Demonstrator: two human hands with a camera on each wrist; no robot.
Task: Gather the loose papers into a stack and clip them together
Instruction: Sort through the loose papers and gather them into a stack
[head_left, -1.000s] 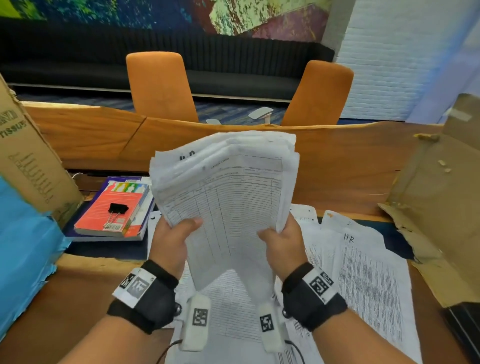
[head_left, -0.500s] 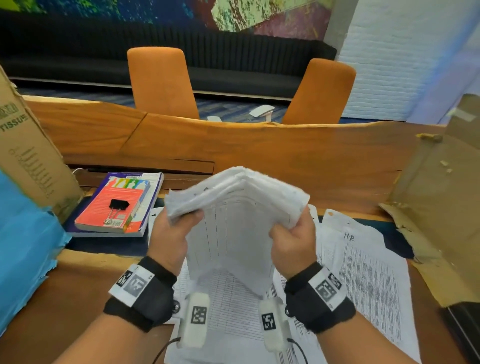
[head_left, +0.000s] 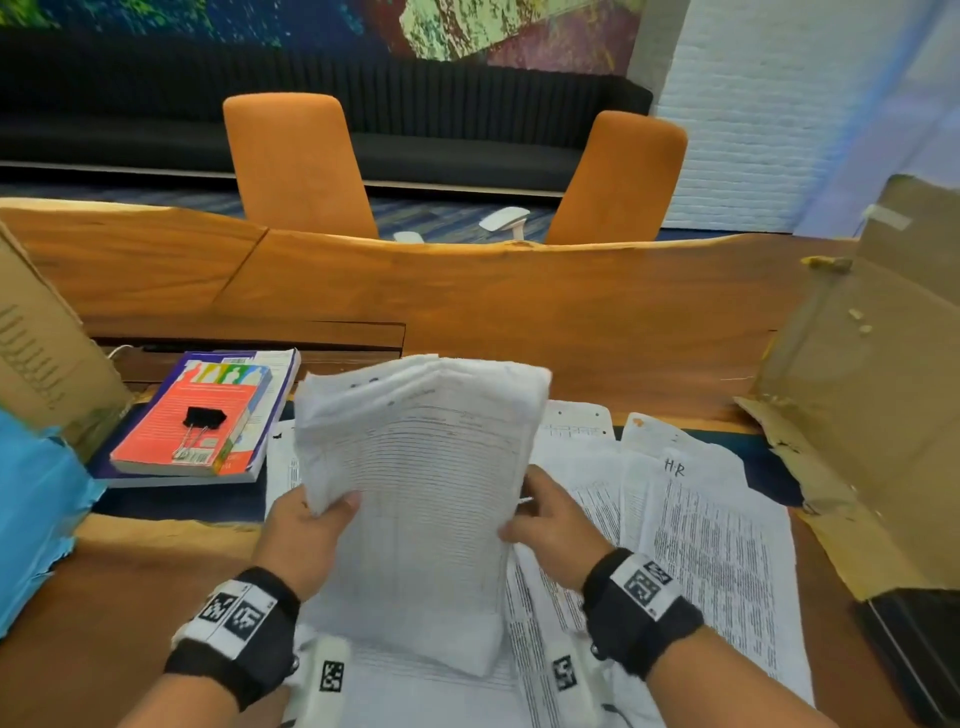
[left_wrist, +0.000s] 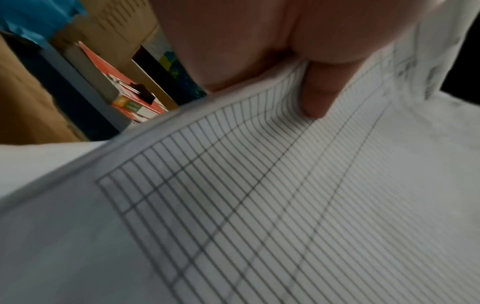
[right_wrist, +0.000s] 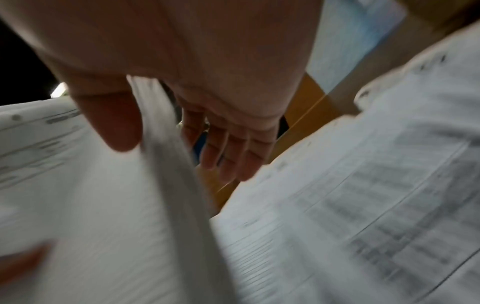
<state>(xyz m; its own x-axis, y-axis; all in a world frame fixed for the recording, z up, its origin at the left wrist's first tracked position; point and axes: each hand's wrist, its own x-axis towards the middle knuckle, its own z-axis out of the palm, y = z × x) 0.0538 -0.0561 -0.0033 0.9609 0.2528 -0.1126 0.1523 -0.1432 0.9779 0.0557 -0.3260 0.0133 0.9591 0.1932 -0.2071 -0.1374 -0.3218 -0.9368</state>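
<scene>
A thick stack of white printed papers stands nearly upright, its lower edge on the loose sheets spread over the table. My left hand grips the stack's left edge, its thumb pressing the gridded front page. At the right edge my right hand lays its thumb on the front, while its straight fingers reach behind the stack with a gap between them and it. A black binder clip lies on a red book at the left, also seen in the left wrist view as the clip.
Cardboard boxes stand at the left and right, with blue plastic by the left one. A raised wooden ledge runs behind the papers. Two orange chairs sit beyond it. A black object lies at the right front.
The stack has come down from chest height onto the loose sheets. Both hands followed it down, and the right hand's fingers have straightened away from the back.
</scene>
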